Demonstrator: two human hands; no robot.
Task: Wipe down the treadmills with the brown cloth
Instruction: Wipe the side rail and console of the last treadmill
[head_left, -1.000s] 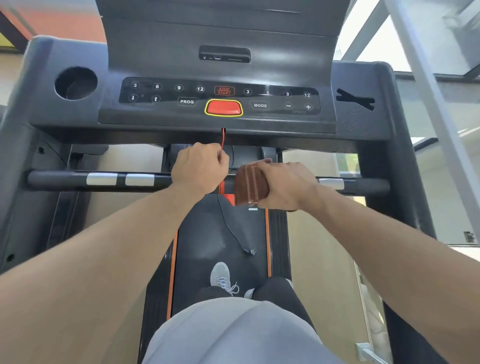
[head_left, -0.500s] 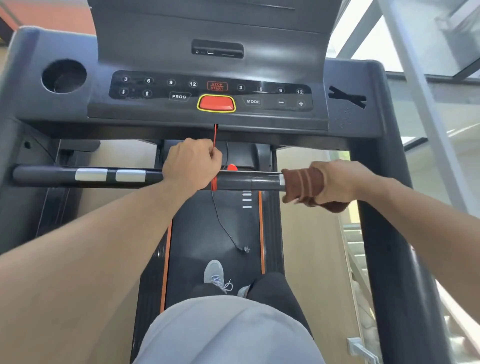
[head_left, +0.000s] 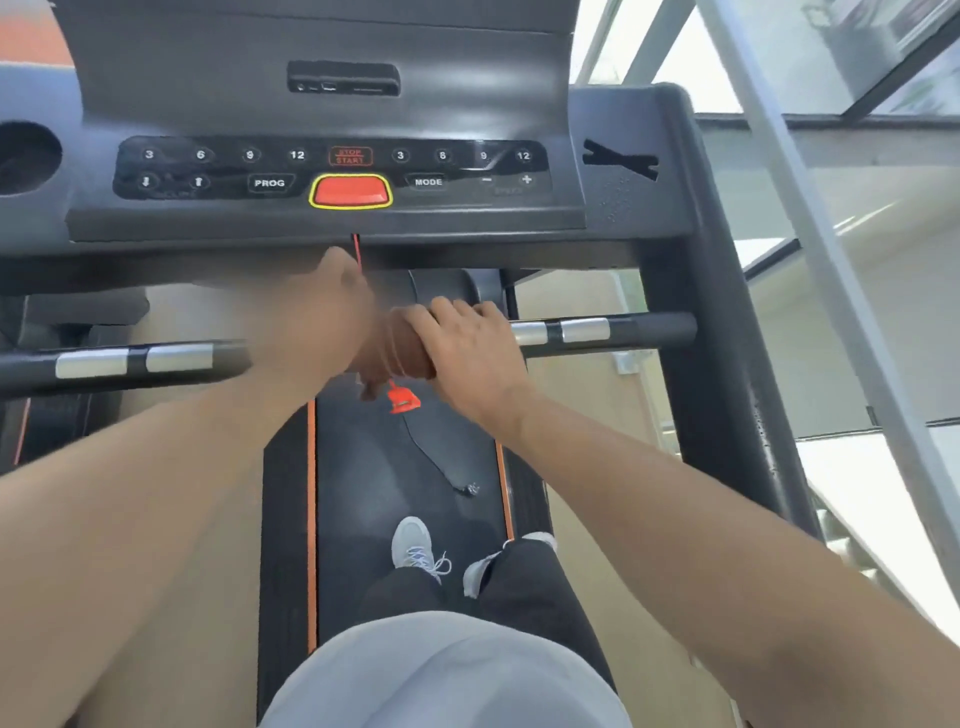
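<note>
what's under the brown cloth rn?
The black horizontal handlebar: the brown ribbed cloth wraps it, gripped by the right hand. The bar's covered section is hidden. A red safety clip hangs just below.

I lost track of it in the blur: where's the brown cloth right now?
In the head view, the brown cloth is wrapped round the middle of the treadmill's handlebar, gripped by the right hand, with the left hand just beside it.
</note>
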